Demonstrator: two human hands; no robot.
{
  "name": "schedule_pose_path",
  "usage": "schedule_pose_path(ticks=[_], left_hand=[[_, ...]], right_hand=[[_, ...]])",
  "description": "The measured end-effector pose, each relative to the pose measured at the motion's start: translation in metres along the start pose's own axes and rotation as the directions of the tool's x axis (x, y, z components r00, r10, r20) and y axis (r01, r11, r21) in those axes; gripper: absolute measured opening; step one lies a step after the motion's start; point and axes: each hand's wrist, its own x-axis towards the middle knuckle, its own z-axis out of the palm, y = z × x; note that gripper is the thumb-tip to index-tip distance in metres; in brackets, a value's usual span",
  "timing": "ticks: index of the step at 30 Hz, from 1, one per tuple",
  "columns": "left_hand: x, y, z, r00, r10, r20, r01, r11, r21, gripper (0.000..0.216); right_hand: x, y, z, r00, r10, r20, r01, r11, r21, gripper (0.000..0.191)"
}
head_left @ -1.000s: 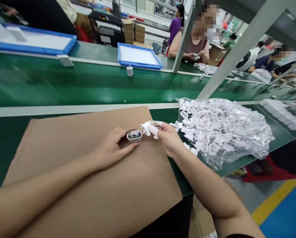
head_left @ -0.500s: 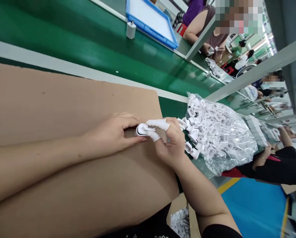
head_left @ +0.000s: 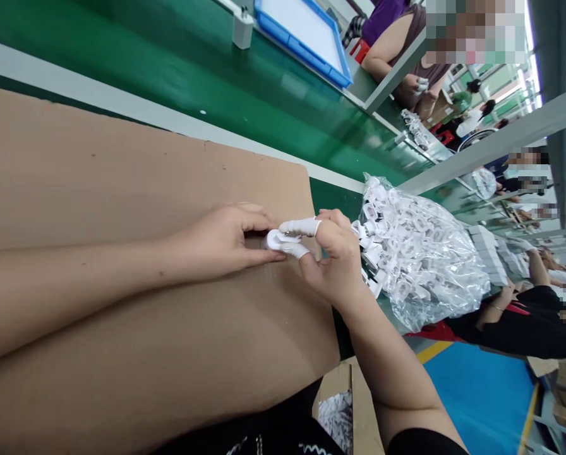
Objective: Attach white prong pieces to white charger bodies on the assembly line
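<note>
Over brown cardboard [head_left: 122,164], a white charger casing [head_left: 276,240] sits pinched in the right hand's [head_left: 335,259] finger cots [head_left: 298,226], the left hand's [head_left: 221,240] fingertips [head_left: 259,215] pressing against it.

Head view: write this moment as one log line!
left hand: on adapter | right hand: pinching adapter | beside: bag of white parts

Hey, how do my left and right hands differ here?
Your left hand is bare, while your right hand wears white finger cots on two fingers. The left hand lies over the brown cardboard sheet; the right hand sits at its edge, beside the clear plastic bag of white parts. Both hands meet at one small white plastic casing.
</note>
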Motion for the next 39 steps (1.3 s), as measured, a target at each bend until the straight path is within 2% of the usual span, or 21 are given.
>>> schedule_pose_path(ticks=[3, 5, 8, 11, 14, 17, 19, 24, 30, 34, 37, 39], left_hand=[[0.000, 0.002, 0.000, 1.000, -0.002, -0.005, 0.002, 1.000, -0.013, 0.041], [0.000, 0.002, 0.002, 1.000, 0.005, -0.014, -0.005, 1.000, -0.001, 0.041], [0.000, 0.004, 0.002, 1.000, -0.006, -0.022, 0.006, 1.000, 0.010, 0.043], [0.000, 0.009, -0.004, 0.995, -0.099, -0.031, 0.098, 0.994, -0.039, 0.047], [0.002, 0.015, -0.013, 0.964, -0.264, 0.031, 0.263, 0.927, -0.269, 0.057], [0.004, 0.019, -0.019, 0.935, -0.295, 0.199, 0.355, 0.756, -0.550, 0.061], [0.004, 0.021, -0.019, 0.923, -0.273, 0.272, 0.385, 0.682, -0.622, 0.058], [0.003, 0.023, -0.013, 0.893, -0.271, 0.358, 0.445, 0.637, -0.629, 0.058], [0.004, 0.023, -0.014, 0.887, -0.248, 0.389, 0.453, 0.630, -0.631, 0.056], [0.003, 0.020, -0.008, 0.899, -0.293, 0.325, 0.438, 0.615, -0.655, 0.050], [0.001, 0.022, -0.003, 0.923, -0.365, 0.120, 0.348, 0.661, -0.665, 0.043], [0.006, 0.024, -0.007, 0.922, -0.379, -0.075, 0.270, 0.771, -0.577, 0.044]], right_hand=[[0.000, 0.000, 0.001, 0.999, 0.000, -0.035, -0.001, 0.999, -0.032, 0.029], [-0.003, -0.001, 0.005, 0.997, 0.044, -0.059, -0.045, 0.999, -0.003, 0.028], [-0.010, 0.000, 0.016, 0.983, 0.172, -0.062, -0.159, 0.971, 0.180, 0.033], [-0.016, 0.005, 0.025, 0.946, 0.321, -0.040, -0.273, 0.858, 0.434, 0.052], [-0.019, 0.011, 0.023, 0.934, 0.356, -0.016, -0.279, 0.760, 0.587, 0.057], [-0.020, 0.012, 0.017, 0.951, 0.306, 0.034, -0.265, 0.757, 0.598, 0.058], [-0.020, 0.009, 0.015, 0.958, 0.284, 0.031, -0.250, 0.779, 0.575, 0.057], [-0.018, 0.003, 0.019, 0.953, 0.296, -0.059, -0.207, 0.782, 0.587, 0.037], [-0.016, 0.002, 0.019, 0.942, 0.331, -0.059, -0.246, 0.798, 0.550, 0.035], [-0.017, 0.003, 0.022, 0.933, 0.355, -0.059, -0.262, 0.783, 0.564, 0.037], [-0.018, 0.005, 0.028, 0.903, 0.427, 0.040, -0.363, 0.712, 0.601, 0.050], [-0.018, 0.008, 0.032, 0.893, 0.432, 0.126, -0.419, 0.695, 0.585, 0.057]])
